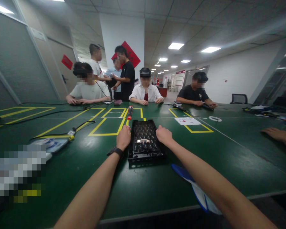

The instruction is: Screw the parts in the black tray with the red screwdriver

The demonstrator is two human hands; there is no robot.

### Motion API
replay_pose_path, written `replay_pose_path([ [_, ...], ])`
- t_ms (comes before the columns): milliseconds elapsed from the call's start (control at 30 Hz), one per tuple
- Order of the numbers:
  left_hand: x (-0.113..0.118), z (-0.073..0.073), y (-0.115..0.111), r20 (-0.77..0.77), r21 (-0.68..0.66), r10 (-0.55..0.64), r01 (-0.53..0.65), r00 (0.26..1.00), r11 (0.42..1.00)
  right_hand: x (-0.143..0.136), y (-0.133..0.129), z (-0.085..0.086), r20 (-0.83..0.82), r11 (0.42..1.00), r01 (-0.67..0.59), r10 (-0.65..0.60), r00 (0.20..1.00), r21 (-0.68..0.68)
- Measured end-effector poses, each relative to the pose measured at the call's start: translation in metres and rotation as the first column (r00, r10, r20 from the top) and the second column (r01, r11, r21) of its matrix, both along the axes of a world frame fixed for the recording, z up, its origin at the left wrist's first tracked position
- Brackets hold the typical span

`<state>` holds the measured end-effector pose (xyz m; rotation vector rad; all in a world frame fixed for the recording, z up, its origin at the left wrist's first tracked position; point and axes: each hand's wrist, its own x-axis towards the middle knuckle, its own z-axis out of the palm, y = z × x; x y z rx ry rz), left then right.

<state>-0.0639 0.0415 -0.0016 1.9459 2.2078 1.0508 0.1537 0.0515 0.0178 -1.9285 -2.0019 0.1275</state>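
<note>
A black open case (146, 154) lies on the green table, with rows of small shiny parts and a metallic piece (143, 141) inside. My left hand (124, 137) is closed at the case's left side, by the shaft of a screwdriver (130, 112) with a red and dark handle. Whether its fingers hold the shaft or the case edge is hard to make out. My right hand (164, 135) is closed against the case's upper right edge; what its fingertips hold is too small to tell.
On the green table (90, 178) lie a blue-and-white item (190, 178) under my right forearm, a white paper (187, 121), a white ring (215, 119), cables and a bag (54, 144). Several people sit or stand opposite; another person's hand (274, 133) rests at right.
</note>
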Motion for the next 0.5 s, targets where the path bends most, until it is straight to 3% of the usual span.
replay_pose_path([
  [67, 0.007, 0.008, -0.007, -0.028, 0.024, -0.079, 0.080, 0.996, 0.997, -0.012, -0.003, 0.008, -0.190, 0.991, -0.058, 0.080, 0.979, 0.119],
  [100, 0.012, 0.013, -0.011, -0.045, 0.032, -0.142, 0.143, 0.989, 0.989, -0.020, -0.004, 0.012, -0.325, 0.977, -0.140, 0.187, 0.927, 0.162],
  [167, 0.022, 0.020, -0.021, -0.066, 0.002, -0.310, 0.311, 0.948, 0.950, -0.033, -0.003, 0.019, -0.584, 0.937, -0.279, 0.349, 0.733, 0.210],
  [200, 0.028, 0.024, -0.025, -0.072, -0.027, -0.380, 0.379, 0.922, 0.925, -0.037, -0.001, 0.022, -0.665, 0.930, -0.295, 0.365, 0.652, 0.221],
  [233, 0.032, 0.026, -0.029, -0.079, -0.062, -0.441, 0.438, 0.894, 0.897, -0.039, 0.001, 0.024, -0.698, 0.941, -0.262, 0.334, 0.633, 0.213],
  [267, 0.035, 0.028, -0.031, -0.079, -0.091, -0.491, 0.484, 0.868, 0.870, -0.036, 0.004, 0.026, -0.689, 0.960, -0.212, 0.279, 0.668, 0.184],
  [333, 0.035, 0.028, -0.029, -0.092, -0.070, -0.508, 0.504, 0.856, 0.861, -0.022, 0.010, 0.026, -0.546, 0.992, -0.082, 0.120, 0.829, 0.093],
  [433, 0.022, 0.015, -0.014, -0.095, 0.100, -0.304, 0.313, 0.948, 0.945, 0.014, 0.016, 0.018, -0.391, 1.000, -0.010, 0.013, 0.920, 0.009],
  [500, 0.010, 0.001, 0.000, -0.015, 0.045, -0.166, 0.167, 0.986, 0.985, 0.034, 0.016, 0.008, -0.286, 0.998, 0.050, -0.057, 0.957, -0.030],
])
